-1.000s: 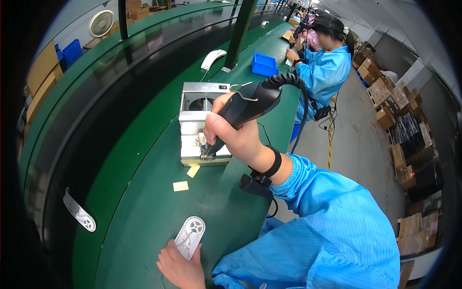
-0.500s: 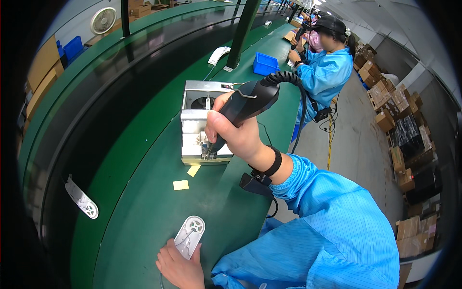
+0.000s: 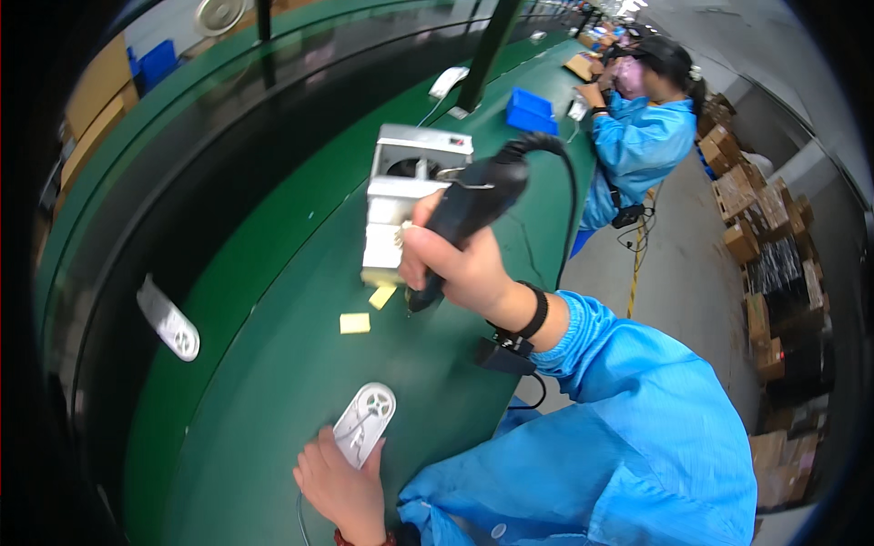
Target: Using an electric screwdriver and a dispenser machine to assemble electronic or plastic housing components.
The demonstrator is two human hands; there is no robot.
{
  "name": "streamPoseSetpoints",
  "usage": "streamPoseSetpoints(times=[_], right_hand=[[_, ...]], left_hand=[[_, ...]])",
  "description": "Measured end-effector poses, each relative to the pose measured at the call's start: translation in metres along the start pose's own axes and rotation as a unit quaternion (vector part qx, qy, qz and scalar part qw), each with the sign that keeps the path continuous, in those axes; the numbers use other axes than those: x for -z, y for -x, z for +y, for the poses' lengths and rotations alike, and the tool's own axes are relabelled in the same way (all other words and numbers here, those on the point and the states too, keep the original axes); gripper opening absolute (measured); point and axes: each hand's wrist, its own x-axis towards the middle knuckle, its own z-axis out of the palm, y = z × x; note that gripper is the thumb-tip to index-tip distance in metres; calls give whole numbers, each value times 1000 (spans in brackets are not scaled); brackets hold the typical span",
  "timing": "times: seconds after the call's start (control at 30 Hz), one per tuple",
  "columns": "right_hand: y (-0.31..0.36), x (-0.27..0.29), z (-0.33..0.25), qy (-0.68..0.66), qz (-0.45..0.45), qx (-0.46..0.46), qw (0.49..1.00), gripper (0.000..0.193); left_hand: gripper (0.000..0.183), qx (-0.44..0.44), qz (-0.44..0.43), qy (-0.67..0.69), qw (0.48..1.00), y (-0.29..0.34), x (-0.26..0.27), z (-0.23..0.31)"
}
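Observation:
In my right hand (image 3: 462, 271) is a black electric screwdriver (image 3: 473, 202), gripped tilted with its bit end pointing down. Its coiled cable trails off behind. The tip is over the green bench, just to the near right of a grey-white screw feeder box (image 3: 391, 188), apart from it. My left hand (image 3: 339, 484) lies at the bench's near part, thumb and fingers around the lower end of a white elongated plastic housing (image 3: 365, 420). The housing has a round spoked end and a thin wire inside; its lower end is hidden by the hand.
Two yellow paper slips (image 3: 355, 323) lie before the feeder. Another white housing (image 3: 171, 320) sits on the dark green belt (image 3: 235, 296) at left. Beyond the feeder are a blue bin (image 3: 532, 111), a green post (image 3: 490, 56) and a co-worker in blue (image 3: 642, 136).
My right hand has drawn the screwdriver off the feeder toward me, its tip now over the bench. My left hand stays on the housing. The whole view has shifted a little.

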Motion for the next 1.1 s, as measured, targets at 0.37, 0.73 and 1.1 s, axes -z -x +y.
streamPoseSetpoints(times=[0.37,0.73,1.1], right_hand=[[76,-49,27,-87,-227,-13,970,24],[85,-64,24,-135,-141,-103,975,18],[83,-63,30,-116,-138,-105,978,16]], left_hand=[[66,11,3,-5,1000,-2,2,-5],[66,-1,16,-8,1000,0,-1,-11],[66,3,9,-5,1000,-2,-2,-10]])
